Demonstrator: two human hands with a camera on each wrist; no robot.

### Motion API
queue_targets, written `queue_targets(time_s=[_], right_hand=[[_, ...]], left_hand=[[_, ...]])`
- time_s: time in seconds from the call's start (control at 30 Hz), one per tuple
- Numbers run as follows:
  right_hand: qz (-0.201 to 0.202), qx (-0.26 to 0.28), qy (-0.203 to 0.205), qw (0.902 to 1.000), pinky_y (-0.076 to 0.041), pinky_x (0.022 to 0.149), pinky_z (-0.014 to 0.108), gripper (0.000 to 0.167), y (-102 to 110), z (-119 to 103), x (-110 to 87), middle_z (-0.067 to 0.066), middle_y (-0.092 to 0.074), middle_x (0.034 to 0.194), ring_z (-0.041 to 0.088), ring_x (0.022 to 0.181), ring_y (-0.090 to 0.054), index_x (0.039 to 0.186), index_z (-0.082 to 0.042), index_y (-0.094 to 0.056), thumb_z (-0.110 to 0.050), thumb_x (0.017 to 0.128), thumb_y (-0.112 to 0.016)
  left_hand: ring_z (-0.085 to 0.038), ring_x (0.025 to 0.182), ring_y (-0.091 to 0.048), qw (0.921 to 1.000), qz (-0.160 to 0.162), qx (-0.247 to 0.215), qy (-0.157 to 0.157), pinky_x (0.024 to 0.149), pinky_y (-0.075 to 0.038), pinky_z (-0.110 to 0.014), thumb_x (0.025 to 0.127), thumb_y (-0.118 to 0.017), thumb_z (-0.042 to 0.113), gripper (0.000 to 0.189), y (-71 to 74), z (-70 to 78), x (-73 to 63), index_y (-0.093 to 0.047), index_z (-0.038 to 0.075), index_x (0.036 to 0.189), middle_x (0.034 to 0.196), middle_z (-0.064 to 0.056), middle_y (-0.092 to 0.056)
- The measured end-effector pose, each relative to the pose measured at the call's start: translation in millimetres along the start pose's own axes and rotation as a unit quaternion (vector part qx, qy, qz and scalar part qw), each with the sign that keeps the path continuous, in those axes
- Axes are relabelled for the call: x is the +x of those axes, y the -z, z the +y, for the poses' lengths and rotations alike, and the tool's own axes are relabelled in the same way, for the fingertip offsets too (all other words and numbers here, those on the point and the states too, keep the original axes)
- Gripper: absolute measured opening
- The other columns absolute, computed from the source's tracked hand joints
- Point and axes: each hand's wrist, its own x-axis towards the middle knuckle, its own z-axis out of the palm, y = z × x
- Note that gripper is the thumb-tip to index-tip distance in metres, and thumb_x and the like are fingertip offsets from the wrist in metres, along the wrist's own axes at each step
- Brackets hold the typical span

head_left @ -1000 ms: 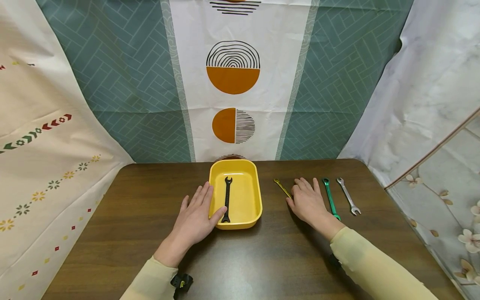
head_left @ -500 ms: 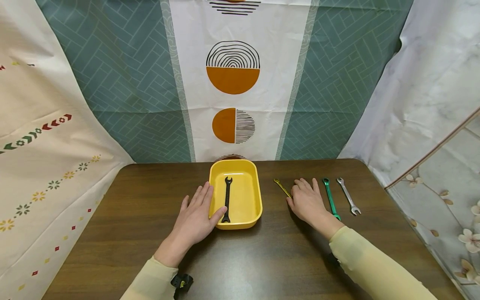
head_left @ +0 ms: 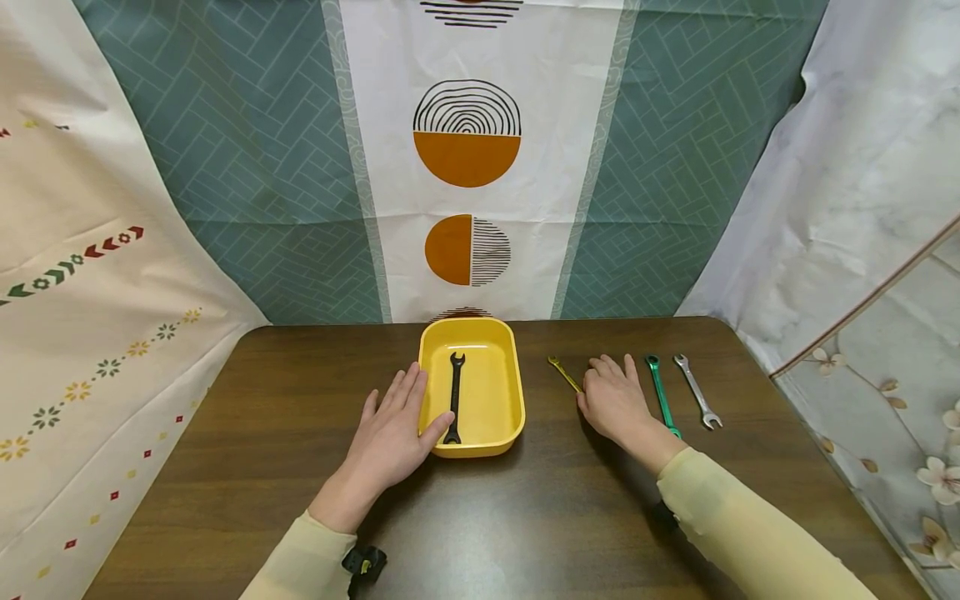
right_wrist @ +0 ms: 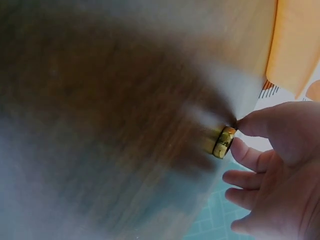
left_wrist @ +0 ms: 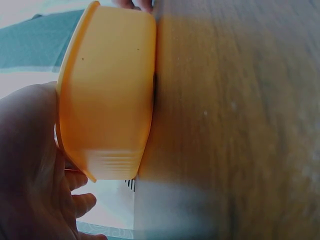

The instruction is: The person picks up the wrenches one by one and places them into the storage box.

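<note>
My left hand [head_left: 386, 437] lies with straight fingers along the left rim of a yellow tray [head_left: 491, 392], its thumb over the near left corner. Inside the tray is a black wrench [head_left: 455, 400], placed lengthwise. To the right, my right hand [head_left: 617, 404] pinches a small gold-yellow wrench [head_left: 564, 374] at its near end. In the right wrist view, the end of that wrench [right_wrist: 225, 142] shows between thumb and index finger, low at the tabletop, while the other fingers stay loose. The hand covers part of the wrench in the head view.
Just right of my right hand lies a green wrench [head_left: 660, 392], partly behind the wrist. A silver wrench [head_left: 697, 392] is farther right. The brown wooden table [head_left: 510, 533] ends at a patterned cloth [head_left: 300, 208] behind, with more cloth hanging on both sides.
My right thumb has drawn in slightly toward the gold-yellow wrench. The left hand, the tray and the other wrenches stay where they were.
</note>
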Motion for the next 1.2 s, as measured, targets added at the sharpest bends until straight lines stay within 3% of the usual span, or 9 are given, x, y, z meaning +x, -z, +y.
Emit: queue_targets(time_s=[0.2,0.4,0.63,0.97,1.2], right_hand=[[0.0,0.02,0.003,0.9998,-0.03,0.122,0.075,0.02,1.6,-0.5,-0.5,0.031,-0.068,0.137,0.052,0.142,-0.054,0.078,-0.003,-0.066,-0.013,0.094,-0.073],[-0.02,0.031,-0.009,0.9993,-0.027,0.124,0.075,0.027,4.9,-1.1,-0.1,0.03,-0.067,0.139,0.052,0.145,-0.052,0.072,-0.009,-0.06,-0.015,0.094,-0.074],[-0.018,0.034,0.007,0.9993,-0.029,0.123,0.075,0.031,6.0,-2.6,-2.8,0.029,-0.068,0.138,0.052,0.146,-0.051,0.066,-0.011,-0.058,-0.011,0.094,-0.071],[0.007,0.045,0.015,0.9989,-0.037,0.12,0.072,0.017,2.6,-4.2,-6.5,0.026,-0.07,0.132,0.049,0.142,-0.055,0.078,-0.005,-0.067,-0.008,0.094,-0.069],[0.023,0.055,0.014,0.9981,-0.038,0.12,0.071,0.016,-1.3,-5.9,-6.4,0.023,-0.071,0.13,0.046,0.138,-0.057,0.079,-0.006,-0.066,-0.009,0.094,-0.07]], left_hand=[[-0.039,0.167,-0.023,1.0,0.006,-0.003,-0.002,0.127,-0.021,-0.073,0.11,-0.054,0.066,0.095,0.5,0.2,-0.2,-0.028,0.0,0.173,0.182,-0.015,-0.022],[-0.04,0.167,-0.023,1.0,0.002,0.0,0.0,0.127,-0.021,-0.073,0.11,-0.053,0.066,0.095,1.1,-0.2,0.1,-0.027,0.0,0.174,0.183,-0.014,-0.02],[-0.039,0.167,-0.022,1.0,-0.003,-0.003,0.003,0.128,-0.02,-0.073,0.11,-0.052,0.067,0.096,0.6,0.1,-0.2,-0.026,0.001,0.174,0.183,-0.014,-0.019],[-0.04,0.167,-0.022,1.0,-0.002,-0.004,0.001,0.128,-0.019,-0.073,0.11,-0.052,0.068,0.096,0.2,-0.1,-0.6,-0.025,0.001,0.174,0.183,-0.014,-0.019],[-0.04,0.167,-0.023,1.0,0.003,-0.001,-0.001,0.128,-0.02,-0.073,0.11,-0.053,0.067,0.096,-0.3,-0.2,-0.3,-0.026,0.001,0.174,0.182,-0.015,-0.022]])
